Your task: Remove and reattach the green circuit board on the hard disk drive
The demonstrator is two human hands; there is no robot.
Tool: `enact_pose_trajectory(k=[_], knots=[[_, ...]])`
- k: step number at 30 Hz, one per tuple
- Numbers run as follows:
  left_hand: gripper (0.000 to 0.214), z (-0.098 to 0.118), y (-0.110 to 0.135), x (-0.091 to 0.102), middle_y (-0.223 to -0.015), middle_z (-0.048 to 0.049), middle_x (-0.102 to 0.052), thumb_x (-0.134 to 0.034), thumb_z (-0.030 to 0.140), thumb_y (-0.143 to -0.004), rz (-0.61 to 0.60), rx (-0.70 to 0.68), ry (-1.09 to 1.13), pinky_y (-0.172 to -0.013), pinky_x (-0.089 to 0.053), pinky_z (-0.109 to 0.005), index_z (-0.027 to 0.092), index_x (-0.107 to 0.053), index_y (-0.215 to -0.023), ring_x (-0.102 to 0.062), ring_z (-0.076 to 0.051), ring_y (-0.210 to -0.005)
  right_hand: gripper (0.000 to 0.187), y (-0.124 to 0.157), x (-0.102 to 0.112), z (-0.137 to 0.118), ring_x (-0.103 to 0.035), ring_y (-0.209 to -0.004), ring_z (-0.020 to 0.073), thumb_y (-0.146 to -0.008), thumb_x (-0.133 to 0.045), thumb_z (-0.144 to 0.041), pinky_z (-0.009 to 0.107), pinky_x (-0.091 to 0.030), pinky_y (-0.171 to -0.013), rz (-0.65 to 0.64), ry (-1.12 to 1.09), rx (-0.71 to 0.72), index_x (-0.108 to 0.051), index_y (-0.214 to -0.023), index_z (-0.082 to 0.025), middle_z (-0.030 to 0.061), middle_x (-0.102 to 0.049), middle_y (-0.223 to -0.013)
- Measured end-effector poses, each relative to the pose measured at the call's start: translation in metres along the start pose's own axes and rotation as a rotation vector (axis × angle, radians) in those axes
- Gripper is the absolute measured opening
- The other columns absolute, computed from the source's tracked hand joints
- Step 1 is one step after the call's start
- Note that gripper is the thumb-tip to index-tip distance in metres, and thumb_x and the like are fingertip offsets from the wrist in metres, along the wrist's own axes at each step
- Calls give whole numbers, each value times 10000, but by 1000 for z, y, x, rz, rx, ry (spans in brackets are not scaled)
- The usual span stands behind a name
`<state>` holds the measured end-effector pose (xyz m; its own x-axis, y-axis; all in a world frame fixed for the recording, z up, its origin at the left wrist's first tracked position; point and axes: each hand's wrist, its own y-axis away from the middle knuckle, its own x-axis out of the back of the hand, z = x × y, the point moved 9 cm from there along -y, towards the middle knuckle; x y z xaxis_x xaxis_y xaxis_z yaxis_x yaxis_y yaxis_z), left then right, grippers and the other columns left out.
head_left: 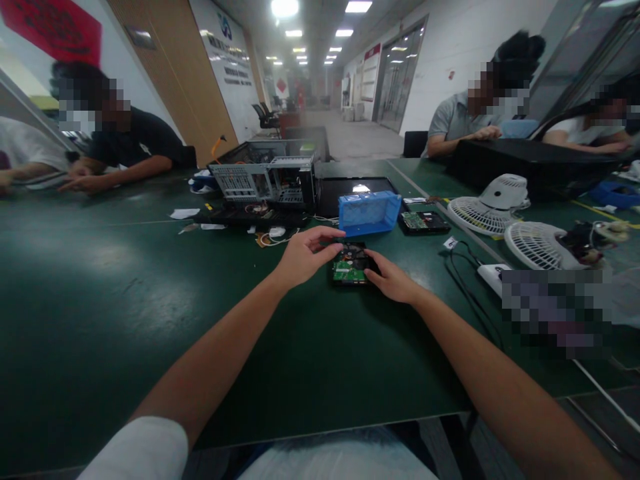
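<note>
The left hand and the right hand meet over a hard drive that lies flat on the green tabletop, straight ahead of the person. The drive lies circuit side up, showing a green board and dark metal.

The left hand reaches in from the left. Its thumb and fingers are drawn together in a closed grip at the drive's far left corner, though the view is too small to tell whether they pinch the drive's edge or some small part on it. The right hand's grip is closed on the drive's right side, with the fingers curled against that edge.

Just beyond the drive stands a blue plastic box, apart from it. To the right of the box lies a second drive. Behind and to the left sits an open computer case with its metal frame exposed. A black cable loops near the right hand, and two white fan guards lie further right. Other people sit along the far sides of the tabletop with their arms resting on it, well apart from the drive.
</note>
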<state>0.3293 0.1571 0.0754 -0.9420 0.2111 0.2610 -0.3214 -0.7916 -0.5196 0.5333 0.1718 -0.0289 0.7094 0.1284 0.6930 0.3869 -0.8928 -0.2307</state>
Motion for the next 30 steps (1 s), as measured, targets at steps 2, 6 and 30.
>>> enact_pose_trajectory(k=[2,6,30], knots=[[335,-1,0,2,-1192,-90,-706,-781,312,-838,25,-9,8,-908,-602,-380,234,-735,-1160,-690,-218,-1045,603,0,0,0,-510,-1399,304,-979,-552,-332,534,-377,-1191,6,-4,2,-404,-1551,-216,137,-532,-1518],[323,-1,0,3,-1151,-93,-687,-805,316,-815,43,-22,-17,-880,-607,-358,234,-751,-1122,-673,-219,-1054,593,0,0,0,-504,-1406,303,-981,-550,-331,536,-368,-1197,8,5,7,-411,-1548,-223,135,-529,-1521],[333,-1,-1,0,-1184,-96,-735,-759,314,-866,6,-2,-6,-931,-576,-420,222,-740,-1185,-687,-254,-1099,593,-1,-1,1,-494,-1413,318,-979,-545,-328,546,-371,-1194,7,4,6,-415,-1543,-199,151,-516,-1531]])
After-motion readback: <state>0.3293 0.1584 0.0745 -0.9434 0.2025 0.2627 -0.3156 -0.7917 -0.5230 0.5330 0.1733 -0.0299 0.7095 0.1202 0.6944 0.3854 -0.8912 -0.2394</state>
